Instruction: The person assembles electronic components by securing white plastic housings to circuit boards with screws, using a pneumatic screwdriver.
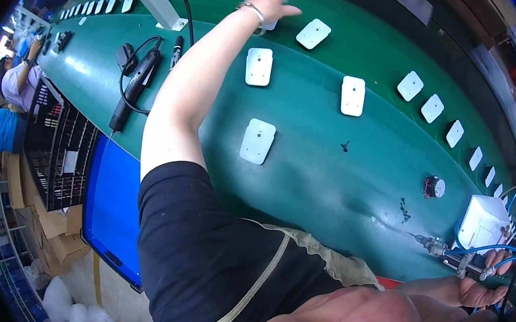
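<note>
My left arm, in a black sleeve, stretches to the far side of the green table. My left hand, with a metal bracelet at the wrist, is open over the green belt, its fingers spread. A white part lies partly hidden below it. Closest to that arm on the table are a white rectangular plate and a second white plate. At lower right my right hand is closed round a screwdriver with blue air hoses. Its thin tip points left over the table.
A white plate and several more line the belt. Small dark screws, a round motor-like part and a white box are at right. A black power tool, marker and blue tray are left. Two people work far left.
</note>
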Motion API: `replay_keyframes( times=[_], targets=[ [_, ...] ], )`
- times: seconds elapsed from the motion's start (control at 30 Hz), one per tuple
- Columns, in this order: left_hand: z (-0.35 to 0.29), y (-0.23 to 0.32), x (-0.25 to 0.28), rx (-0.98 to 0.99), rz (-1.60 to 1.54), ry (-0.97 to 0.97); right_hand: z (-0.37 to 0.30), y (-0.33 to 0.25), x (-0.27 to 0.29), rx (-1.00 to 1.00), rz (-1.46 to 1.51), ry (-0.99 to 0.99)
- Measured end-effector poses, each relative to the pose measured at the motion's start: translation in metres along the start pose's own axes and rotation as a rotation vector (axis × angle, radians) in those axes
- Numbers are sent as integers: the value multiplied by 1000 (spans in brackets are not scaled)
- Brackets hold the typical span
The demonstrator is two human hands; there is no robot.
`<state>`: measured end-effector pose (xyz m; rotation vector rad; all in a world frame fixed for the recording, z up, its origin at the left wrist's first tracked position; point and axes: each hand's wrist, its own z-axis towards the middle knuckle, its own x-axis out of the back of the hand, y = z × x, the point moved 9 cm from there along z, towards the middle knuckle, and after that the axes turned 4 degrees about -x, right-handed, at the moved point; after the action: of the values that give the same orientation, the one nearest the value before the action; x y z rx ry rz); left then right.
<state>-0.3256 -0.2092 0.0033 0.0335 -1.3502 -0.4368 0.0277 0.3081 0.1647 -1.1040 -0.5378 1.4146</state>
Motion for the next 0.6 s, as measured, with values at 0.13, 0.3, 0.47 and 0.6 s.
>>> replay_keyframes(
  times=[0.13,0.3,0.47,0.6],
  targets=[
    [13,26,-46,-47,-141,-145,5,4,-21,30,78,-77],
    [5,32,-77,161,-405,-527,-2,-1,-24,79,142,3],
    [-2,50,-83,119,-334,-537,-9,-3,-10,72,64,17],
    [8,56,-57,-81,-317,-233,-1,-1,-14,50,104,0]
  ],
)
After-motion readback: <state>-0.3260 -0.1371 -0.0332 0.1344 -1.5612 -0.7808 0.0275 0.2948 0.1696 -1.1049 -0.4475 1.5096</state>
